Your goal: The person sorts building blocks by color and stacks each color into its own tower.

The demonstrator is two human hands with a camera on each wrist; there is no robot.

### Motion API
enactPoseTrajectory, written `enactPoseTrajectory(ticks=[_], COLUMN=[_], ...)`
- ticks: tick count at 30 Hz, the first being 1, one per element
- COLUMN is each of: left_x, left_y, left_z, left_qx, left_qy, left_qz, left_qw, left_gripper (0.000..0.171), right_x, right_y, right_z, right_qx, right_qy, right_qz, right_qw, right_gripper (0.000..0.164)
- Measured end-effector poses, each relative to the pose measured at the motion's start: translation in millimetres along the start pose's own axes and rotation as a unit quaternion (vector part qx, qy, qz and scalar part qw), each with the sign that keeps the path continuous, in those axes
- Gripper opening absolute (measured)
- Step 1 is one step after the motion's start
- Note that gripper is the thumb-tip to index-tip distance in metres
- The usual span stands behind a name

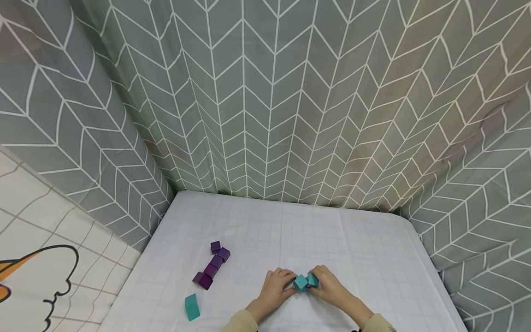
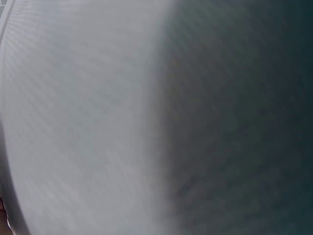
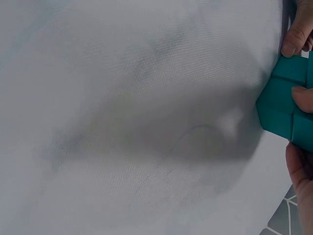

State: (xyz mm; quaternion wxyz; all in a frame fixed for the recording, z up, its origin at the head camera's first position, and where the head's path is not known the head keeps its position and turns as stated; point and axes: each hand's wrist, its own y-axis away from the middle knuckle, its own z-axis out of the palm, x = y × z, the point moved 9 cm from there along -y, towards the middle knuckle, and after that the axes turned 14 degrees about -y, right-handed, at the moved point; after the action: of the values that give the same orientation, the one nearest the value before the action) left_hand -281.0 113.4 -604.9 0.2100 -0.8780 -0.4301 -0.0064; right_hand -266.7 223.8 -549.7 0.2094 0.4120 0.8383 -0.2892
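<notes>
A small cluster of teal blocks sits between my two hands, low and right of centre in the head view. My left hand pinches the cluster's left side between fingers and thumb. On the opposite side, my right hand grips the right-hand teal block. From the right wrist, the teal blocks show at the right edge with flat faces and seams between them, fingertips and a thumb pressed against them. The left wrist view holds only blurred white cloth and a dark area, with a sliver of skin in the lower left corner.
A white cloth covers the table. Several purple blocks lie in a slanting row on the left, one slightly apart at the far end. Nearer me is a separate teal block. Grey patterned curtains enclose the table.
</notes>
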Motion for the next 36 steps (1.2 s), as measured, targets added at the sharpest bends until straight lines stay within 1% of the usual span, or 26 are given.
enactPoseTrajectory(ticks=[4,7,14,16,19,24,26,29,32,36], left_x=[0.2,0.0,-2.1,-2.1,-1.1,0.1,0.1,-0.7,-1.4,-0.6], left_y=[-0.5,-0.8,-2.4,-2.4,-1.5,-0.1,-0.7,-2.0,-1.3,0.5], left_z=[0.0,0.5,1.7,2.2,2.0,1.2,1.0,2.0,3.1,2.3], left_qx=[-0.007,-0.013,-0.024,-0.023,-0.013,0.006,0.005,-0.008,-0.010,0.008], left_qy=[-0.001,-0.001,-0.003,-0.001,0.004,0.002,0.000,0.003,0.007,0.001], left_qz=[-0.001,-0.001,-0.006,-0.006,-0.003,0.002,0.002,-0.004,-0.005,0.004], left_qw=[1.0000,0.9999,0.9997,0.9997,0.9999,1.0000,1.0000,1.0000,0.9999,1.0000], left_gripper=[0.038,0.038,0.039,0.039,0.038,0.038,0.039,0.040,0.040,0.039], right_x=[5,4,-10,-12,-15,-20,-21,-21,-20,-18], right_y=[-1,-3,-17,-20,-21,-22,-23,-23,-23,-22], right_z=[2,1,-2,1,8,14,15,15,15,13], right_qx=[-0.031,-0.056,-0.090,-0.101,-0.118,-0.116,-0.112,-0.108,-0.104,-0.094], right_qy=[0.003,0.005,-0.006,-0.010,-0.012,-0.010,-0.009,-0.010,-0.007,0.011], right_qz=[0.039,0.052,0.048,0.047,0.049,0.022,0.010,0.003,0.004,0.008], right_qw=[0.999,0.997,0.995,0.994,0.992,0.993,0.994,0.994,0.995,0.995], right_gripper=[0.038,0.042,0.048,0.047,0.045,0.041,0.040,0.035,0.030,0.028])
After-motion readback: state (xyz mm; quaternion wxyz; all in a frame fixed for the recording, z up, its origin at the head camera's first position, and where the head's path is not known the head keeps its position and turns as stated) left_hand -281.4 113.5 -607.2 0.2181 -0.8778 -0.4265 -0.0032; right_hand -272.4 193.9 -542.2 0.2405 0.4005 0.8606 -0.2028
